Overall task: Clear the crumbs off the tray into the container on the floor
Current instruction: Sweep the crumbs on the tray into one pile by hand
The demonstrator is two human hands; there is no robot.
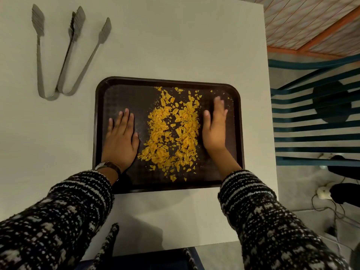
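Observation:
A dark brown tray (116,88) lies on the white table. A heap of yellow crumbs (173,131) covers its middle, with a few stray bits near the far right corner. My left hand (121,140) rests flat on the tray's left part, fingers extended, just left of the heap. Standing on its edge at the heap's right side is my right hand (214,127), fingers straight and touching the crumbs. Neither hand holds anything. No container on the floor is in view.
Two metal tongs (64,59) lie on the white table (175,36) at the far left. A teal slatted chair (315,121) stands right of the table. Cables and a white plug (324,192) lie on the floor at the right.

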